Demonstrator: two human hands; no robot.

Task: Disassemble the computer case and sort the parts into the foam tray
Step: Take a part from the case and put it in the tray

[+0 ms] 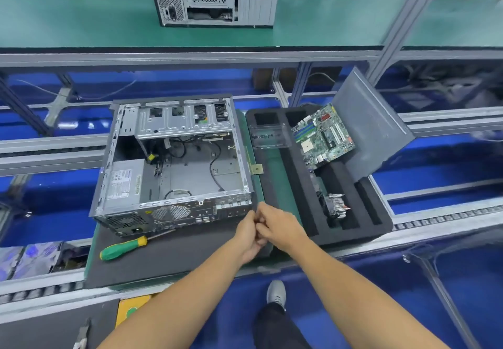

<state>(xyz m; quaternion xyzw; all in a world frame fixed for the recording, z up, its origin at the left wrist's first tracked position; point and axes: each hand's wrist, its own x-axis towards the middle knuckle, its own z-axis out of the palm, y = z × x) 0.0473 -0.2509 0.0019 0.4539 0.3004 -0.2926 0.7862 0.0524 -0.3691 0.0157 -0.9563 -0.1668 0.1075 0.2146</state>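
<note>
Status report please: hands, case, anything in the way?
Both hands together, contents hidden. Case open, motherboard on foam tray. Screwdriver beside case, not blocking.

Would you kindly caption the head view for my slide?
Both hands meet beside the opened computer case; motherboard rests on the foam tray.

You are seeing through a single head-worn camera, looking forward and steeply down from close above the near edge of the work mat (152,261). It is taking in the far shelf (81,27) too, with wide-angle bending at the edges.
</note>
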